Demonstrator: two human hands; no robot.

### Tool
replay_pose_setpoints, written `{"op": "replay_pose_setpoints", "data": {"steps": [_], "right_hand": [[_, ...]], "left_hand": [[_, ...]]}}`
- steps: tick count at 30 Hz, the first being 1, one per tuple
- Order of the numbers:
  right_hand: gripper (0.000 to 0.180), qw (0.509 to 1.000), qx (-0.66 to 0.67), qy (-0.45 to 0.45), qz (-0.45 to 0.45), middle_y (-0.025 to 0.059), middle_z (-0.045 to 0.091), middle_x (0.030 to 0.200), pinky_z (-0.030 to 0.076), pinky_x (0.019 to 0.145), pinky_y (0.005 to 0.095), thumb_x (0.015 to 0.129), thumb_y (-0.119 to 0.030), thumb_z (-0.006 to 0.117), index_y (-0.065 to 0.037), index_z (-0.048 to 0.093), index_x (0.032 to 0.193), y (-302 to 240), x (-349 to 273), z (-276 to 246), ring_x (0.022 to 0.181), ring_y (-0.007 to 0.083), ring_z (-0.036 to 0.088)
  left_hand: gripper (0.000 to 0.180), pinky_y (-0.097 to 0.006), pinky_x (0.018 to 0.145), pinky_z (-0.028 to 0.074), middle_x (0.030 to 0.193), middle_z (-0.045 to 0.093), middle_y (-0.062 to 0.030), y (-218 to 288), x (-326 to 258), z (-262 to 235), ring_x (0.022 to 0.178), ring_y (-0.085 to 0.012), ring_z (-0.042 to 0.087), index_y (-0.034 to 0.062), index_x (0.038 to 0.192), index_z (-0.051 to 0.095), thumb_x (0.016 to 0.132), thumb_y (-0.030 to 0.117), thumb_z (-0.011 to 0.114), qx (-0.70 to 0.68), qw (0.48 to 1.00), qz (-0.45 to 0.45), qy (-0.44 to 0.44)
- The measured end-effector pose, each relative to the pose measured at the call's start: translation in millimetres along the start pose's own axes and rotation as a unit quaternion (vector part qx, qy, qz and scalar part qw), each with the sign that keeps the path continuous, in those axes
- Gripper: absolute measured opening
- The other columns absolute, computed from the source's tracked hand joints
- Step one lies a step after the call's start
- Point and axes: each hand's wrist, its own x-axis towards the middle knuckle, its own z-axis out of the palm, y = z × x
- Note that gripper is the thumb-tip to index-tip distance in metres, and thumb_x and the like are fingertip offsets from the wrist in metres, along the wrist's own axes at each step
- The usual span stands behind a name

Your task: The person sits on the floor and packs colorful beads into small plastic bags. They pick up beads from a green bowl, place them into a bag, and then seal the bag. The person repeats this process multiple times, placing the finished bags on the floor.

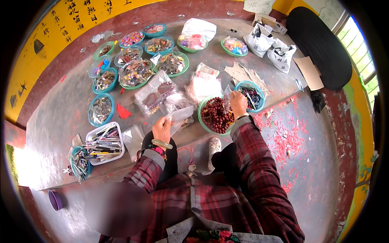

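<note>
My left hand (163, 129), with a pale bangle on the wrist, is closed on the edge of a clear plastic bag (180, 118). Its fingertips pinch the film. My right hand (239, 103) hangs over the right side of a pale green bowl (200, 117), fingers closed on a small clear bag (227, 98). What that bag holds, I cannot make out. Dark red bead strings (214, 118) fill the bowl. Just beyond my right hand stands a blue basket (262, 101) of dark bands. Bags of beaded bracelets (152, 100) lie ahead of my left hand.
Several baskets of small goods, one of them green (187, 65), stand at the far left. A white tray of pens (120, 139) sits near left. A stack of clear bags (204, 87) lies mid-table. White carrier bags (281, 56) stand far right; red scraps (289, 139) litter the floor.
</note>
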Motion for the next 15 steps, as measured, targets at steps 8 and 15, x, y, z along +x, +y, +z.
{"op": "replay_pose_setpoints", "data": {"steps": [8, 15], "right_hand": [[0.022, 0.995, 0.077, 0.044, -0.055, 0.0213, 0.059, 0.076, 0.045, 0.064, 0.0461, 0.083, -0.027, 0.053, -0.008, 0.062, 0.083, 2.2, 2.1, -12.2, 0.075, 0.0401, 0.058], [0.024, 0.989, 0.129, 0.032, -0.069, 0.0194, 0.059, 0.072, 0.045, 0.061, 0.0387, 0.084, -0.025, 0.054, -0.003, 0.062, 0.087, 2.3, 1.8, -20.6, 0.066, 0.0331, 0.058]], "left_hand": [[0.024, -0.023, 0.063, 0.045, 0.072, 0.062, -0.0034, -0.9, -1.4, 2.6, 0.070, -0.0103, 0.061, -0.0059, 0.088, 0.060, 0.088, 0.017, 0.054, 0.000, 1.000, 0.010, -0.009], [0.023, -0.023, 0.061, 0.045, 0.073, 0.062, -0.0039, -1.2, -1.8, 2.5, 0.070, -0.0109, 0.062, -0.0059, 0.087, 0.061, 0.087, 0.016, 0.054, -0.002, 1.000, 0.010, -0.009]]}}
